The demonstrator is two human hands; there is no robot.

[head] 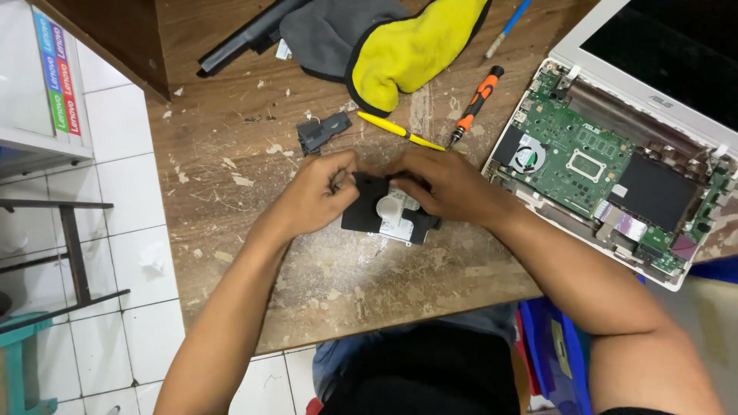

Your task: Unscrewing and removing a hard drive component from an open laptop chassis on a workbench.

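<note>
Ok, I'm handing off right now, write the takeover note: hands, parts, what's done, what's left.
Left hand and right hand both grip the black drive caddy with its drive, on the worn wooden table.
The opened laptop lies to the right, board exposed.
The orange screwdriver and yellow tool lie behind the hands, a small black bracket to the left.
Done: laptop opened, drive out.
Left: work on the caddy, apparently; the hands hide its screws.
</note>
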